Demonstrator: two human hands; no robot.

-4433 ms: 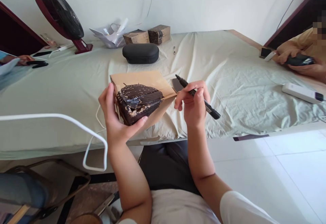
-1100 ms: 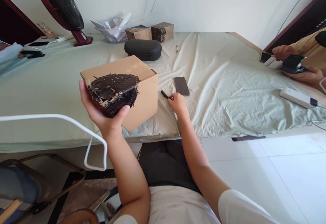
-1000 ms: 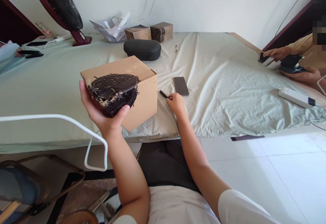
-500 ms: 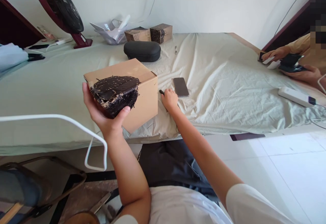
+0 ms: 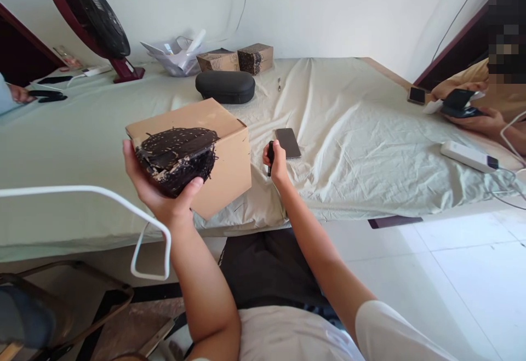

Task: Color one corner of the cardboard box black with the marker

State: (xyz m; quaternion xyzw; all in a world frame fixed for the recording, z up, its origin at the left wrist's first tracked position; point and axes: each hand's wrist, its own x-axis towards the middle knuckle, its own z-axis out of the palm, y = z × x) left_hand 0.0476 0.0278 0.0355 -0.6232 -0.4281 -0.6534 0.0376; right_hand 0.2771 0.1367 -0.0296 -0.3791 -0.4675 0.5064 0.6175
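Observation:
My left hand (image 5: 164, 196) grips a brown cardboard box (image 5: 224, 147) from below, holding it above the near edge of the bed. One corner of the box is scribbled over in black ink (image 5: 176, 150). My right hand (image 5: 277, 164) rests on the sheet just right of the box, fingers curled around a black marker (image 5: 270, 157) that stands nearly upright. A dark phone (image 5: 287, 143) lies flat on the sheet just beyond that hand.
A bed with a pale green sheet (image 5: 361, 131) carries a black oval case (image 5: 225, 86), two small cartons (image 5: 235, 59), a fan (image 5: 88, 16) and a white power strip (image 5: 468, 155). Another person's hands (image 5: 472, 120) hold a phone at right. A white cable (image 5: 102, 196) loops at left.
My right hand set the marker tip down on the sheet, then closed around it and tilted it upright. The box has turned in my left hand, showing more of its plain sides.

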